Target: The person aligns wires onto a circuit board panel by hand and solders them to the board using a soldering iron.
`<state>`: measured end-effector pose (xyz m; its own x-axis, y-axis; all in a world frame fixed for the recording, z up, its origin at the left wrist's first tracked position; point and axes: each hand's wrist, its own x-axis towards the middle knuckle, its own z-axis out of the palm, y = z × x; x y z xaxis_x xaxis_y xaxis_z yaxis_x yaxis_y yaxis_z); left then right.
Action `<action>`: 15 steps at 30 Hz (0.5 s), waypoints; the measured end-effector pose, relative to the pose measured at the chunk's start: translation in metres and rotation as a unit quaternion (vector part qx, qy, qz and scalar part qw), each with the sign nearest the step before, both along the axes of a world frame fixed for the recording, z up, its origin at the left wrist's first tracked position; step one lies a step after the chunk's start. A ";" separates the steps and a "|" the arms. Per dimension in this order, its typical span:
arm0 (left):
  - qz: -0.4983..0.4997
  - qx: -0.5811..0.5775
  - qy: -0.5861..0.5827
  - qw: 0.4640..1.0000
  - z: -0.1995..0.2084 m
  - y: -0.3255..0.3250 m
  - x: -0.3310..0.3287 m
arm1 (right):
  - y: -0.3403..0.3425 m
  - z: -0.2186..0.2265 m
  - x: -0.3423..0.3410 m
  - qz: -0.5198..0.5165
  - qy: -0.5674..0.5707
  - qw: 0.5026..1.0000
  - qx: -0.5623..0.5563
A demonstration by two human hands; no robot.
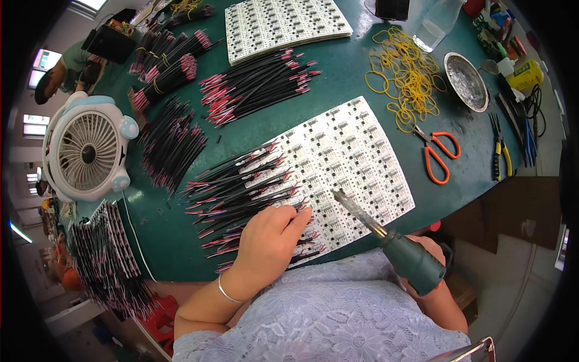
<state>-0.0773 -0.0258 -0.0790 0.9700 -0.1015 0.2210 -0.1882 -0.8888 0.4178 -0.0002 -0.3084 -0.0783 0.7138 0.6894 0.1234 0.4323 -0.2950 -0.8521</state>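
Observation:
My right hand (429, 248) grips a soldering iron (413, 259) by its dark green handle. The metal tip points up and left, over a white circuit board panel (356, 151) covered with rows of small black components. My left hand (271, 238) is closed at the panel's left part, thumb and forefinger pinched on a black-sleeved wire, mostly hidden under the fingers. Rows of black-sleeved wires (235, 193) with red, white and blue ends lie along the panel's left side, their inner ends on the boards.
Loose wires (259, 87) and tied bundles (172, 54) lie at the back left, near a white fan (87, 154). More panels (286, 27) are stacked behind. Rubber bands (404, 72), a metal bowl (466, 81), orange-handled scissors (437, 157) and pliers (500, 151) lie right.

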 end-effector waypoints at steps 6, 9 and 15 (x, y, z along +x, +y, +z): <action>0.011 -0.005 0.028 1.000 -0.003 -0.004 0.002 | -0.016 -0.017 -0.024 -0.032 0.193 0.980 0.038; 0.005 -0.018 0.022 1.000 -0.003 -0.004 0.002 | -0.017 -0.019 -0.023 -0.024 0.158 0.987 0.014; 0.003 -0.013 0.028 1.000 -0.002 -0.004 0.003 | -0.010 -0.016 -0.018 0.026 0.056 0.998 0.011</action>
<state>-0.0738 -0.0294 -0.0813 0.9815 -0.0896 0.1694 -0.1580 -0.8786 0.4507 -0.0180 -0.3185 -0.0946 0.6880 0.7233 0.0600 0.3477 -0.2560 -0.9020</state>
